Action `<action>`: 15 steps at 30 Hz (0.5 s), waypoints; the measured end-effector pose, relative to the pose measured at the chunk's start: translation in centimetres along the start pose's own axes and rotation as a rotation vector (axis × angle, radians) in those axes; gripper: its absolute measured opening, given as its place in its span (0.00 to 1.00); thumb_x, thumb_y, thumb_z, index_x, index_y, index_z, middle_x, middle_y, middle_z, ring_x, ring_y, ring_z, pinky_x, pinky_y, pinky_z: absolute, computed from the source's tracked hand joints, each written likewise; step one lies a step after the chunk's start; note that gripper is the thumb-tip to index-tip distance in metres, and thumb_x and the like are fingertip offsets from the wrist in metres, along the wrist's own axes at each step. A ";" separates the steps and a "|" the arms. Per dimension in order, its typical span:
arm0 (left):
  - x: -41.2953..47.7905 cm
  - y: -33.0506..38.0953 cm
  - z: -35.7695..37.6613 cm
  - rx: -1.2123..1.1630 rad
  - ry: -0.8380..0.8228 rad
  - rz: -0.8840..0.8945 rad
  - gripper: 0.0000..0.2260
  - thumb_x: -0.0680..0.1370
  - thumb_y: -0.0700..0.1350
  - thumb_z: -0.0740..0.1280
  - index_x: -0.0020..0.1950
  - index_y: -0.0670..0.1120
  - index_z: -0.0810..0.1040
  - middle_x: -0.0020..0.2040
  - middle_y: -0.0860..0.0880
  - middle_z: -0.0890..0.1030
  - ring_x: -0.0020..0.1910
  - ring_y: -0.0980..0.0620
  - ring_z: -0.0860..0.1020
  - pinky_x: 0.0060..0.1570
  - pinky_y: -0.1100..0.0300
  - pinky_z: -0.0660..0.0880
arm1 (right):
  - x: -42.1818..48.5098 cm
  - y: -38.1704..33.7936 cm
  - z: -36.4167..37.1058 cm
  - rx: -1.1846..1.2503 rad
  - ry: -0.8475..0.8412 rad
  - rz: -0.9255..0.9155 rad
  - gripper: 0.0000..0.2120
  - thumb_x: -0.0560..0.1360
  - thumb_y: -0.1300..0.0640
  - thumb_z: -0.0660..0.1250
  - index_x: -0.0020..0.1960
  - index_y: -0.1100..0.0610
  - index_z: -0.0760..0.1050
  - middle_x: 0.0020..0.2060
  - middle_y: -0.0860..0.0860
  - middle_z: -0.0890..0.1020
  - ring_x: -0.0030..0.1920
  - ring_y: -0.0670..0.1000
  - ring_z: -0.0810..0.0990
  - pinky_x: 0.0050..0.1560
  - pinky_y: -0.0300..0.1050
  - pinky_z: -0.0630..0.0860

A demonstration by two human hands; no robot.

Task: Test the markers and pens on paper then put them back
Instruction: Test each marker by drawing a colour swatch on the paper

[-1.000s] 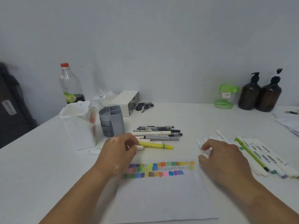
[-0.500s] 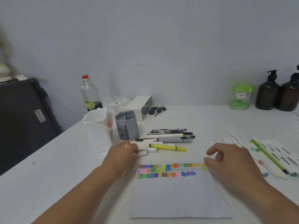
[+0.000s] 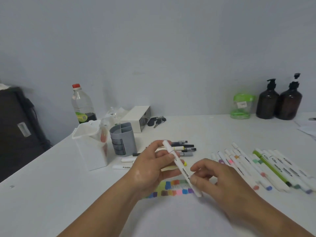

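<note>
The marker (image 3: 183, 170) is held slanted in the air above the paper (image 3: 171, 218), its top toward 11 o'clock and its foot toward 5. The left hand (image 3: 150, 170) has its grip closed round the upper barrel. The right hand (image 3: 217, 182) pinches the lower end, where a cap likely sits. The step in hand looks like uncapping for a test stroke. Next comes a straight pull on the cap, then a stroke on bare paper below the swatches (image 3: 172, 190). On the tabletop (image 3: 51, 194), other markers (image 3: 266, 170) lie at 3 o'clock, pens (image 3: 185, 148) at 12 and the holder (image 3: 122, 139) at 10.
</note>
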State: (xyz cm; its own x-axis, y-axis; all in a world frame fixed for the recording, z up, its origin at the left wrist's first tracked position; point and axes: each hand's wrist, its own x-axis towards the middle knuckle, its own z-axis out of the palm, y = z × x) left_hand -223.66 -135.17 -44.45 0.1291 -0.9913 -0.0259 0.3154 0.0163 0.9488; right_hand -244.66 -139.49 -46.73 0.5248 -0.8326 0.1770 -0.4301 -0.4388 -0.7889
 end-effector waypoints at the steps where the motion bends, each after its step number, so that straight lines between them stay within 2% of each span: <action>1: 0.2 -0.6 0.1 -0.067 -0.020 -0.006 0.13 0.79 0.33 0.68 0.63 0.40 0.75 0.53 0.38 0.84 0.56 0.36 0.83 0.50 0.46 0.82 | 0.1 0.1 0.1 0.021 -0.030 0.020 0.07 0.76 0.42 0.71 0.51 0.39 0.76 0.42 0.35 0.85 0.44 0.38 0.81 0.40 0.33 0.71; 4: 0.8 -2.2 -0.4 -0.100 -0.061 0.002 0.12 0.77 0.32 0.69 0.59 0.41 0.74 0.57 0.37 0.83 0.57 0.37 0.82 0.52 0.47 0.81 | 0.4 0.5 0.1 0.105 0.017 0.057 0.05 0.77 0.45 0.71 0.49 0.39 0.75 0.37 0.43 0.86 0.35 0.39 0.79 0.38 0.39 0.71; 8: 0.8 -2.8 -2.0 0.157 -0.062 0.049 0.16 0.72 0.34 0.71 0.57 0.50 0.79 0.57 0.43 0.84 0.56 0.40 0.83 0.57 0.45 0.80 | 0.9 0.8 -0.6 0.336 0.146 0.107 0.05 0.76 0.54 0.74 0.42 0.45 0.82 0.33 0.50 0.86 0.29 0.44 0.76 0.31 0.42 0.71; 12: 0.0 -2.6 -2.4 0.578 -0.090 0.144 0.18 0.75 0.35 0.70 0.55 0.58 0.82 0.54 0.56 0.85 0.52 0.53 0.84 0.43 0.58 0.83 | 1.0 0.7 -0.8 0.415 0.171 0.127 0.07 0.74 0.59 0.75 0.39 0.50 0.85 0.30 0.52 0.84 0.26 0.45 0.74 0.26 0.37 0.70; 15: -0.6 -2.9 -1.8 0.715 -0.117 0.176 0.10 0.80 0.44 0.69 0.58 0.56 0.82 0.51 0.55 0.82 0.49 0.53 0.84 0.42 0.56 0.84 | 1.0 0.7 -0.8 0.395 0.169 0.082 0.06 0.74 0.59 0.76 0.41 0.50 0.86 0.31 0.53 0.85 0.27 0.46 0.75 0.27 0.37 0.71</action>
State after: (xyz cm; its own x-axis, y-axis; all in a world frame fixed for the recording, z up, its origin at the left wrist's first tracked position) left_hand -223.01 -134.40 -47.76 0.0078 -0.9900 0.1412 -0.3949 0.1267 0.9100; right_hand -245.00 -140.84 -46.64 0.3589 -0.9174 0.1721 -0.1344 -0.2332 -0.9631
